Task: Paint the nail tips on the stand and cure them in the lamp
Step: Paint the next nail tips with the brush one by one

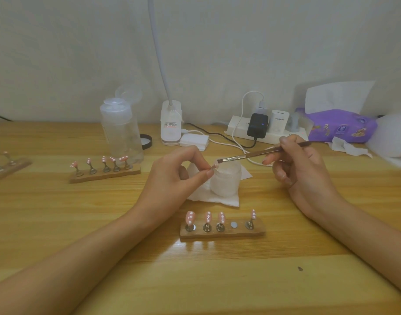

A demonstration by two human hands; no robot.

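My left hand (181,172) pinches a small pink nail tip (215,165) between thumb and fingers, above a frosted white jar (226,180). My right hand (301,164) grips a thin brown brush (258,153) whose bristles touch that nail tip. Near me lies a wooden stand (222,233) carrying several pink nail tips with white dots on metal pegs; one magnet spot (233,224) on it is bare. A second wooden stand (104,175) with several pink tips sits to the left.
A white tissue (217,198) lies under the jar. At the back stand a clear pump bottle (121,130), a white lamp base (171,123) with a gooseneck, a power strip (263,130) with chargers and a purple tissue pack (340,127). Another stand (6,167) sits at far left.
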